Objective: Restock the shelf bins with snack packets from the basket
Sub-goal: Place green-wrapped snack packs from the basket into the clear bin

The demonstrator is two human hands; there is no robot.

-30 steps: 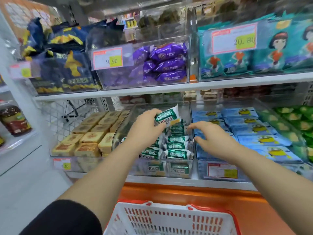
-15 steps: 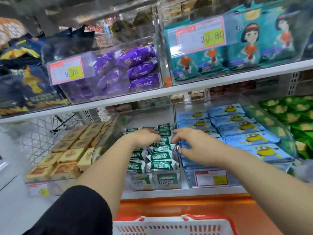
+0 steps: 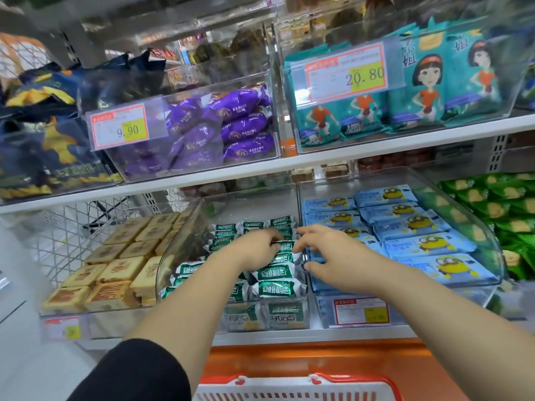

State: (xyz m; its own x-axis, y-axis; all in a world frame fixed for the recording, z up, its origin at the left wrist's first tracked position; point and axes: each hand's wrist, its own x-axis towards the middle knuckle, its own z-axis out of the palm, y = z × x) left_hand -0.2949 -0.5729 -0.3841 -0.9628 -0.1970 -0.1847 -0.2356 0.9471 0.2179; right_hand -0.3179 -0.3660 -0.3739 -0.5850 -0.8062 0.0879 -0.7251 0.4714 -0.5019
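We have both hands inside the clear middle bin [image 3: 179, 256] on the lower shelf. Our left hand [image 3: 254, 250] is curled down on a green packet [image 3: 285, 246] in the right-hand row, fingers pinching its near edge. Our right hand [image 3: 333, 256] sits just beside it at the bin's right wall, fingers bent toward that packet's other end; we cannot tell whether they actually grip it or only steady it.

Progress: the bin holds 2 rows of green packets. We count about 6 visible in the right row and about 6 in the left, with our arms hiding some. 2 more show through the front wall below. Behind the rows the bin floor is bare, so there looks to be room for more. We judge the task partly done, currently in a place-and-tidy step.

The basket [image 3: 298, 386] is at the bottom edge, white with a red rim. Its contents are out of view, so what remains to shelve cannot be told.

Neighbours on the lower shelf: tan square cakes [image 3: 115, 264] left, roughly 15 visible; blue packets [image 3: 405, 227] right, about 8 visible; green-and-yellow packets [image 3: 492, 209] far right, too blurred to count. The upper shelf has purple packets [image 3: 225, 128] and teal bags [image 3: 419, 91], with 2 price tags readable, 9.90 and 20.80.
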